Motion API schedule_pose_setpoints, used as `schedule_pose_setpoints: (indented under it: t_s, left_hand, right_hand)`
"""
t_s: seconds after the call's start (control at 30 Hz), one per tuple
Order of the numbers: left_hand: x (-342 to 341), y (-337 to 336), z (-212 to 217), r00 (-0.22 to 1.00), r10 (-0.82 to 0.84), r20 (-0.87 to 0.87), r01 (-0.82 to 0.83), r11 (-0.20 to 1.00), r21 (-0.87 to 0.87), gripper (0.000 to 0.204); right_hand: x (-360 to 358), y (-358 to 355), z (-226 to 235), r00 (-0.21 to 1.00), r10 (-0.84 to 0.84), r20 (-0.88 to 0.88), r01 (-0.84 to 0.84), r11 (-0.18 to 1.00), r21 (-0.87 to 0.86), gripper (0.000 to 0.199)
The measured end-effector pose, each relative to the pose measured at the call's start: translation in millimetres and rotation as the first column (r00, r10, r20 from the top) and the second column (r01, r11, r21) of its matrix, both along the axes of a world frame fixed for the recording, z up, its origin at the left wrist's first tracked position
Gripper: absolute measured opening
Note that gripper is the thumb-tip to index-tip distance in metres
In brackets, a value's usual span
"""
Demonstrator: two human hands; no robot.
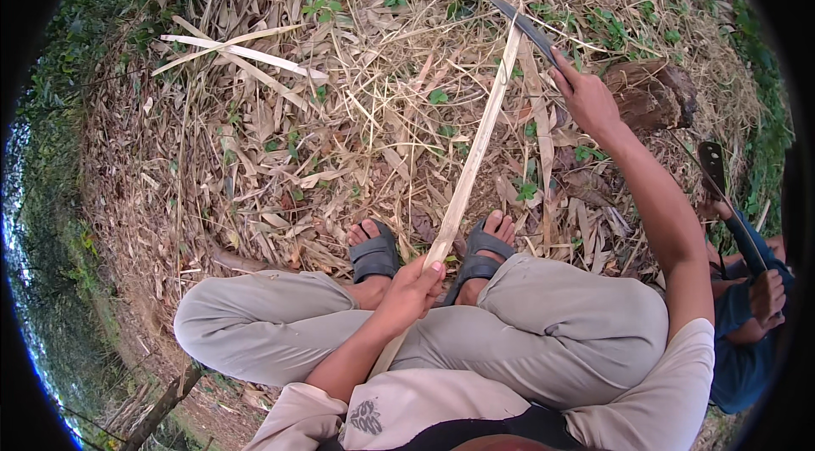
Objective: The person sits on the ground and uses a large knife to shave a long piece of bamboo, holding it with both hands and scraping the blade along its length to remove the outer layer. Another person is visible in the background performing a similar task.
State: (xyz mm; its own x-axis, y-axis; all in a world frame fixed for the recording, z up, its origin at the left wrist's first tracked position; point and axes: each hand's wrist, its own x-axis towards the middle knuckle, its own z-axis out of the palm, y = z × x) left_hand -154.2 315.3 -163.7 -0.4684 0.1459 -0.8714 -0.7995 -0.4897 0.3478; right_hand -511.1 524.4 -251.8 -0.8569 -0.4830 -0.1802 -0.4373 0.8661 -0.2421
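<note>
A long, pale strip of split bamboo (477,150) slants from my lap up to the far right. My left hand (416,288) is closed around its near part, just in front of my knees. With my arm stretched out, my right hand (586,99) grips a dark-bladed knife (528,27); its handle is mostly hidden in my fingers. The blade lies against or just over the strip's far end, and I cannot tell whether it cuts into it.
Several flat pale strips (242,50) lie crossed at the far left. A log piece (649,95) rests beyond my right forearm. At the right edge, a co-worker (747,307) holds a long blade (711,164). Dry leaves and shavings cover the ground around my sandals (373,254).
</note>
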Motion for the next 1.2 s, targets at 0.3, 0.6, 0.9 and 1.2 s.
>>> schedule_pose_setpoints:
  t_s: [0.3, 0.6, 0.9, 1.2]
  left_hand:
    - [0.7, 6.9, -4.8, 0.998, -0.062, -0.004, 0.062, 0.998, 0.016, 0.028]
    - [-2.6, -0.7, -11.3, 0.998, -0.002, 0.068, 0.007, 0.998, -0.062, 0.031]
    - [-1.1, 0.3, -2.0, 0.995, 0.007, 0.102, -0.012, 0.999, 0.053, 0.032]
    - [-16.6, -14.2, 15.0, 0.995, 0.104, 0.011, -0.104, 0.994, -0.031, 0.038]
  right_hand:
    - [7.9, 16.4, -42.5, 0.986, -0.037, 0.161, 0.105, 0.893, -0.437, 0.048]
    - [60.7, -15.4, -14.9, 0.924, 0.263, 0.276, -0.163, 0.927, -0.339, 0.049]
    - [-14.1, -9.0, -17.6, 0.992, 0.013, 0.124, -0.024, 0.996, 0.086, 0.044]
    - [-13.9, 3.0, -8.7, 0.548, -0.362, 0.754, 0.626, 0.776, -0.082, 0.040]
